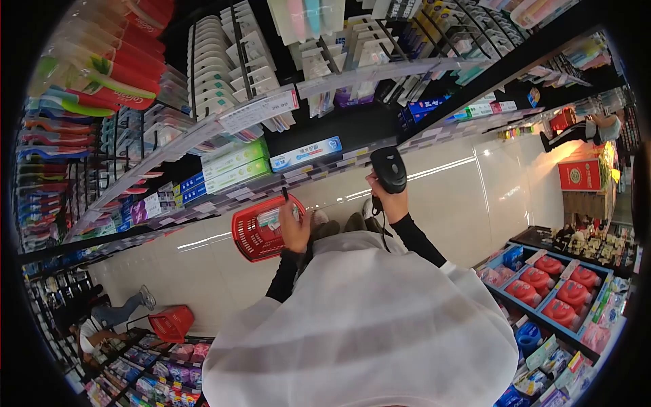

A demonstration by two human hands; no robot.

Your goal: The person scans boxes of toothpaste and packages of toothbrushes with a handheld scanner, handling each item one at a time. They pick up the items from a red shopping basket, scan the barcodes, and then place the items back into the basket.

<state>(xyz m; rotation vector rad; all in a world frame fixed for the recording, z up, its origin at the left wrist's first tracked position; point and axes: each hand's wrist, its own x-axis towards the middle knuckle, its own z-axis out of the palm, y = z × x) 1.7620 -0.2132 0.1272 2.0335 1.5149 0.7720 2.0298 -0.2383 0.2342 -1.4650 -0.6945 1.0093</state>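
A black handheld barcode scanner (388,169) is gripped in my right hand (392,202), close to the shelf edge, with a dark cord hanging below it. My left hand (296,229) is over the right side of a red shopping basket (245,239), its fingers stretched out and apart. A small dark thing shows by its fingertips; I cannot make out what it is. Several small packages (269,218) lie inside the basket, which stands on the floor. Just beyond my left hand, a white and blue toothpaste box (306,153) lies on the lower shelf beside green and white boxes (236,167).
Toothbrush packs (57,159) hang at the left of the shelving, above a price rail (261,112). Behind me, blue crates (578,324) hold red bottles. One person (108,319) is at lower left near another red basket (171,322); another person (597,129) is at far right.
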